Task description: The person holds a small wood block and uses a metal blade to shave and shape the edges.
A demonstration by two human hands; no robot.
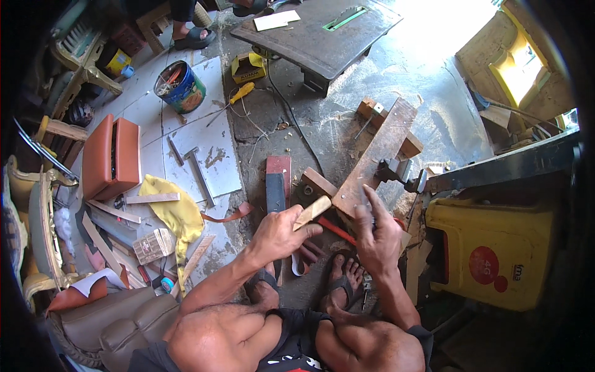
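My left hand (282, 234) is closed around a short, pale strip of wood (313, 212), which sticks up toward the near end of a brown plank (377, 152). My right hand (381, 239) is beside that plank end, index finger stretched and thumb apart, partly smeared by motion; I make out nothing held in it. The plank rests across wooden blocks (406, 141), with a dark metal clamp (401, 176) at its right edge. Between my hands a red bar (338, 230) lies low, partly hidden. Left of it is a dark grey and red block (277, 186).
A table saw (322, 37) stands at the far side. To the left are a paint can of tools (180, 87), a yellow-handled screwdriver (242, 93), a hammer (200, 177), a yellow cloth (170, 208) and wood scraps. A yellow plastic stool (489, 254) lies at the right. Another person's foot (195, 37) shows far left.
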